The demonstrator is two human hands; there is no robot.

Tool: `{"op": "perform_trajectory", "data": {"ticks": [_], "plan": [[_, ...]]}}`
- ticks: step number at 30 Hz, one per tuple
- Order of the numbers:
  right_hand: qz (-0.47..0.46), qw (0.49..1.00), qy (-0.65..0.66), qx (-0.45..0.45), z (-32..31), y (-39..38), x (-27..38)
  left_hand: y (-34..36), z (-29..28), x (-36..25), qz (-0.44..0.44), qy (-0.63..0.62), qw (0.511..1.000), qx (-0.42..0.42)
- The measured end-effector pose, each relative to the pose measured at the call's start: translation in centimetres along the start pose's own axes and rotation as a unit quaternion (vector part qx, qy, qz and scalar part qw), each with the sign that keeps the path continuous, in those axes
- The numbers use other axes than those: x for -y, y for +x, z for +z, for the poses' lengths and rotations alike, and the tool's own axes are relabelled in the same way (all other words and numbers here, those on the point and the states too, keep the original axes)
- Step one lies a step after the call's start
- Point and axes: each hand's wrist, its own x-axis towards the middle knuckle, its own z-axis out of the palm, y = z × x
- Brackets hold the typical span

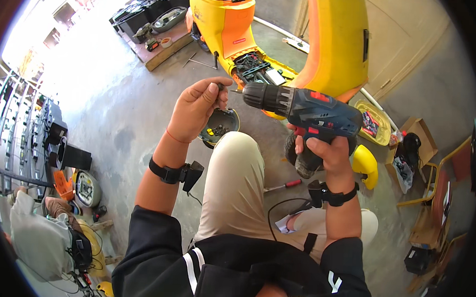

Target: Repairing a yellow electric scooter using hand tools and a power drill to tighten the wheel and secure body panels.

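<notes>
My right hand (327, 152) grips the handle of a blue cordless drill (303, 111) that points left, its black chuck (261, 96) at mid-frame. My left hand (197, 112) is raised just left of the chuck, its fingertips pinching a small dark screw or bit (220, 86) at the drill's tip. Below the left hand, a round black dish (220, 127) with small yellow and dark parts lies on the floor by my knee. Both wrists wear black straps.
A yellow and orange scooter (285, 39) with open panels stands ahead. A red-handled screwdriver (285, 185) lies on the concrete floor near a yellow cover piece (366, 164). A yellow tray (374, 122), a cardboard box (416, 137) and chairs sit right; a wooden pallet (155, 38) with parts far left.
</notes>
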Motion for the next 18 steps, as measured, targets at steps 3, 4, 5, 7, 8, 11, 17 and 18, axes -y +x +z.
{"op": "perform_trajectory", "data": {"ticks": [3,4,5,7,8,11,17,18], "plan": [[0.004,0.997,-0.07,0.037,-0.6,-0.2,2.6,0.0,2.5,-1.5,0.006,0.017,0.999,0.03],[0.013,0.995,-0.083,0.047,-0.9,-0.4,3.3,0.1,3.1,-1.8,0.011,0.018,0.999,0.037],[0.018,0.994,-0.092,0.057,-1.1,-0.8,3.8,0.2,3.7,-1.9,0.015,0.042,0.998,0.043],[0.019,0.995,-0.09,0.035,-1.3,-1.8,4.4,0.5,4.6,-1.8,0.02,0.06,0.996,0.056],[0.018,0.997,-0.078,0.021,-1.4,-2.4,4.6,0.8,5.0,-1.7,0.026,0.074,0.995,0.061],[-0.028,0.996,-0.079,0.003,-1.9,-3.6,4.6,1.7,6.5,-1.3,0.04,0.109,0.991,0.072],[-0.032,0.997,-0.061,-0.03,-3.3,-4.7,5.0,3.3,8.8,-0.5,0.024,0.14,0.985,0.097],[-0.031,0.997,-0.057,-0.039,-3.6,-4.7,5.2,3.6,8.9,-0.1,0.015,0.138,0.986,0.09]]}}
